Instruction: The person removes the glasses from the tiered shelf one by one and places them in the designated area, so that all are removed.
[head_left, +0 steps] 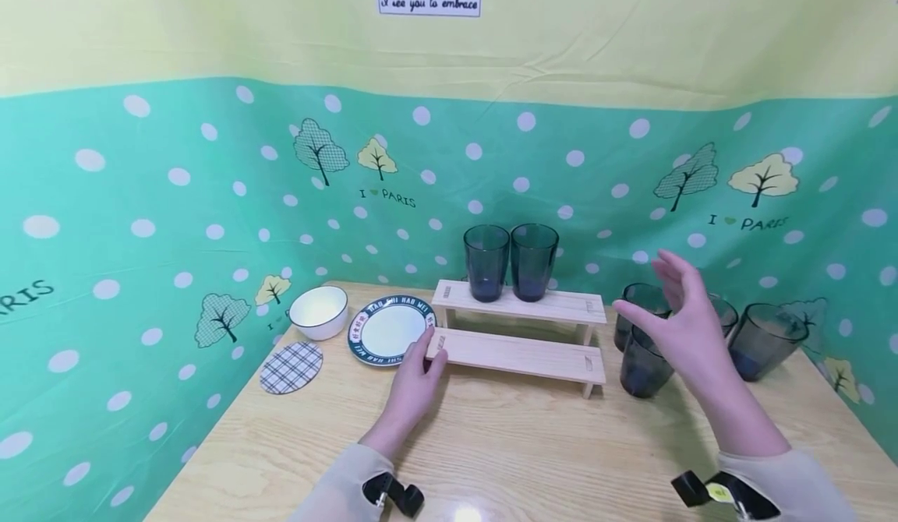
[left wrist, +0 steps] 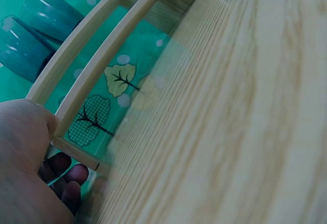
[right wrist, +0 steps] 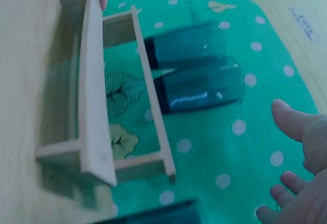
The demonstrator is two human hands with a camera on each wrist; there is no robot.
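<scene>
My left hand (head_left: 414, 382) grips the left end of the lower step of a two-tier wooden rack (head_left: 519, 357). In the left wrist view its thumb side lies against the wood, with fingertips (left wrist: 76, 175) curled at the step's end. Two dark tinted glasses, one left (head_left: 486, 265) and one right (head_left: 535, 263), stand upright side by side on the rack's upper step. My right hand (head_left: 684, 323) hangs in the air right of the rack, thumb and fingers spread apart with nothing between them. Behind and below it stand several similar glasses (head_left: 644, 366), partly hidden by that hand.
Left of the rack lies a blue-rimmed plate (head_left: 393, 331). A white bowl (head_left: 319, 313) and a round checked coaster (head_left: 291, 368) sit farther left on the wooden table (head_left: 491, 444). At the far right stands another tinted glass (head_left: 765, 343). A dotted green cloth (head_left: 393, 218) hangs behind.
</scene>
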